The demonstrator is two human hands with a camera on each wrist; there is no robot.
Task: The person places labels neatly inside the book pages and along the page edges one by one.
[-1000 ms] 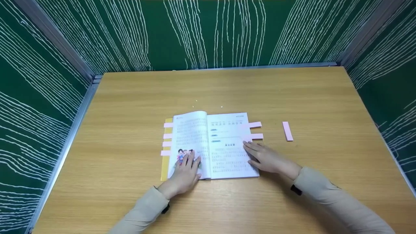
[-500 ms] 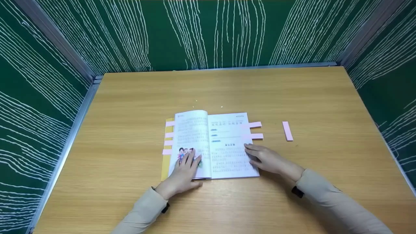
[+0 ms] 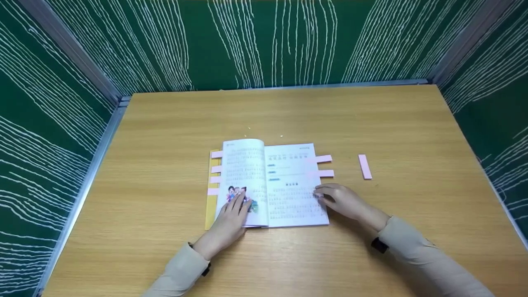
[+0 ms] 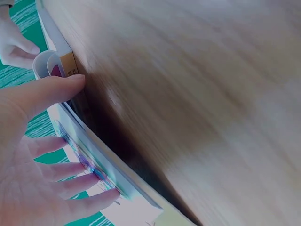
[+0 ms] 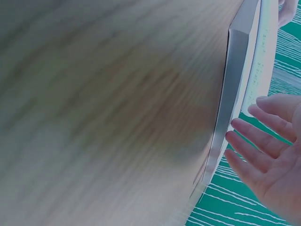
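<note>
An open book (image 3: 288,198) with printed pages lies near the middle of the wooden table. Pink paper strips (image 3: 213,180) stick out from its left side, and two more pink strips (image 3: 326,173) extend from the right. My left hand (image 3: 228,220) rests on the lower left page, across a picture of children (image 3: 232,192); the left wrist view shows the fingers (image 4: 77,186) extended against the page. At the right page's outer edge is my right hand (image 3: 344,202), its fingertips touching the edge. In the right wrist view its fingers (image 5: 256,141) look loosely bent and spread.
A loose pink strip (image 3: 365,166) lies on the table (image 3: 165,173) to the right of the book. Tiny white scraps sit beyond the book's top edge. Green panels (image 3: 264,45) with white lines stand around the table's back and sides.
My left hand has slid slightly down and left on the page. The right hand has drawn back a little toward the page's outer edge. The left pages have shifted slightly right and up.
</note>
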